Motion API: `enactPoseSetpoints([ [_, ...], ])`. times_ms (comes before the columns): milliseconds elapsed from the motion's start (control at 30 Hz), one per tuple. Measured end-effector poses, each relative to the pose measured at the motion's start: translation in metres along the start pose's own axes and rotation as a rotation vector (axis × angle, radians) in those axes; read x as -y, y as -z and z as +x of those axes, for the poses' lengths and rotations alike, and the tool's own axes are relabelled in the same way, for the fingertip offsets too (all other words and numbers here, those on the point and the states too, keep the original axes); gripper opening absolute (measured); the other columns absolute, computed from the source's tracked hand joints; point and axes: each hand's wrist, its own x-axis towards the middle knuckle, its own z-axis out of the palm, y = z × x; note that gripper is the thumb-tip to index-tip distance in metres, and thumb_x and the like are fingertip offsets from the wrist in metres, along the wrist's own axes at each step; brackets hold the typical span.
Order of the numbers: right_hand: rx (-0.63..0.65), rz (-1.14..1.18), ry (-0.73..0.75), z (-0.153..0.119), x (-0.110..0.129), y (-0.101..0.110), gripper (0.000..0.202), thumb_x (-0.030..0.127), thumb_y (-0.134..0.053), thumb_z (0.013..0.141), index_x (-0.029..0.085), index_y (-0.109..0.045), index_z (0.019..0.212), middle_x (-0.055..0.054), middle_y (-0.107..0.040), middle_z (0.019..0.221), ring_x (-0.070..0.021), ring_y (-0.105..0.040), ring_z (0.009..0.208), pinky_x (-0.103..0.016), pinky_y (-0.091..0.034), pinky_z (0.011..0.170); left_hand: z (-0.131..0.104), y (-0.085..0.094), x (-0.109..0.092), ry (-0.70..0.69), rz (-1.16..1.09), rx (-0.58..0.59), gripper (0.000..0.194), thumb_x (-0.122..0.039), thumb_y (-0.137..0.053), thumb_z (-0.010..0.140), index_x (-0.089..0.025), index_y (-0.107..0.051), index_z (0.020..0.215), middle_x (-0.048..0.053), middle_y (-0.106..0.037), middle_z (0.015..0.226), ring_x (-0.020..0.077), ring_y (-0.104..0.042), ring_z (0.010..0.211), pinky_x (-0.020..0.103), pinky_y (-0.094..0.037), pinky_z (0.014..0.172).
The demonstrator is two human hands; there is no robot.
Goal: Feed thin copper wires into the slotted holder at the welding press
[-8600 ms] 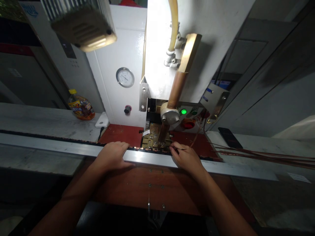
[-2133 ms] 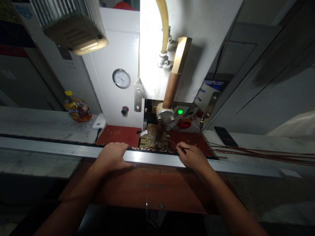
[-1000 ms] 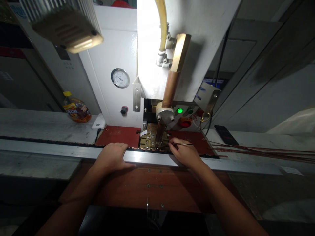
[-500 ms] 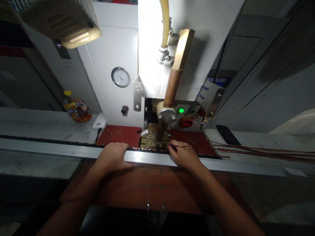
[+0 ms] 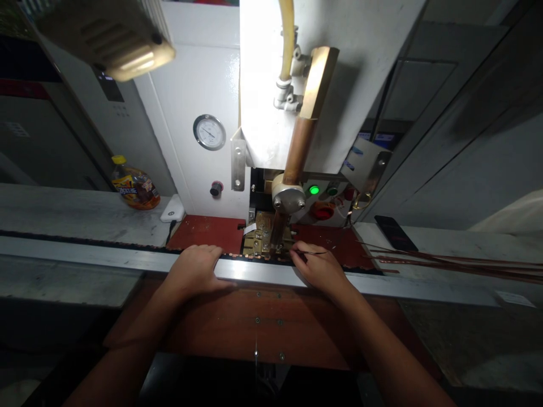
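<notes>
My left hand (image 5: 195, 268) is closed over a long silvery metal rail (image 5: 246, 270), fingers behind it and thumb along its front face. A dark strip with small copper-coloured pieces (image 5: 231, 256) runs along the rail's back edge. Right of the machine's copper electrode (image 5: 278, 229), my right hand (image 5: 316, 270) pinches a thin dark strip (image 5: 316, 252), apparently copper, and rests at the rail. The electrode's tip comes down just behind the rail, over a brass-coloured clamp block (image 5: 257, 237). What the right fingertips touch is too small to make out.
Long copper strips (image 5: 449, 261) lie on the right bench beside a black phone (image 5: 395, 233). On the left stand a drink bottle (image 5: 136, 186) and a small white box (image 5: 172, 210). A lamp (image 5: 106, 39) hangs upper left; a green light (image 5: 314, 190) glows on the machine.
The view has shifted very slightly. Both hands, the rail and the electrode keep practically the same places and holds.
</notes>
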Motion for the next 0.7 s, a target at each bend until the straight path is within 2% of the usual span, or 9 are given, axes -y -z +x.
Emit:
enactPoseSetpoints([
  [700, -0.031, 0.010, 0.029, -0.0004, -0.0024, -0.0044, 0.022, 0.030, -0.049, 0.100, 0.024, -0.069, 0.097, -0.005, -0.076, 0.092, -0.0212, -0.070, 0.087, -0.028, -0.046, 0.075, -0.0004, -0.0062, 0.0029, -0.033, 0.019, -0.051, 0.069, -0.079, -0.067, 0.072, -0.017, -0.069, 0.102, 0.013, -0.075, 0.105, 0.0366, -0.070, 0.098, 0.046, -0.051, 0.087],
])
